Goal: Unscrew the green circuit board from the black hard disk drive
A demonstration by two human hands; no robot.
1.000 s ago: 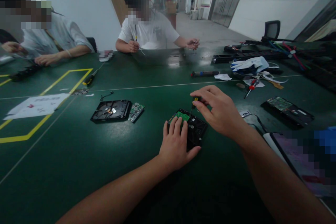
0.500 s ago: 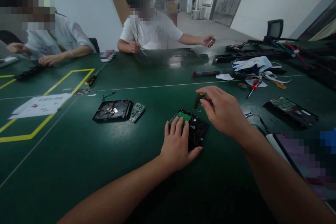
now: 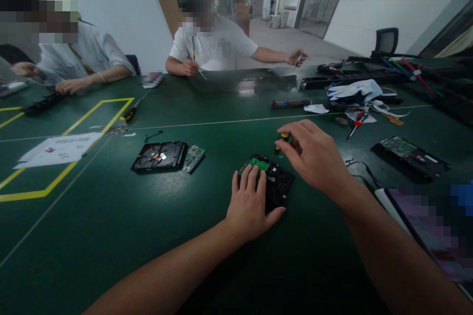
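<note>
Flat on a hard drive (image 3: 281,177) lies my left hand (image 3: 247,199), its fingers spread across the green circuit board (image 3: 259,163) and its thumb at the near edge. Part of the drive is hidden beneath that hand. My right hand (image 3: 314,155) pinches the yellow and black handle of a screwdriver (image 3: 278,148) between thumb and fingers. The screwdriver stands slightly tilted, its shaft reaching down to the drive beside the board's edge. The exact contact of its tip is too small to make out.
Another hard drive (image 3: 159,156) lies to the left beside a loose circuit board (image 3: 194,158). A third drive (image 3: 410,157) is at the right. Farther off are a red screwdriver (image 3: 357,124), gloves (image 3: 354,91) and a yellow-black screwdriver (image 3: 129,112). Two people work across the table.
The screwdriver's handle has turned in my right fingers, showing more yellow, and those fingers have shifted slightly. My left hand and the drive stay in place.
</note>
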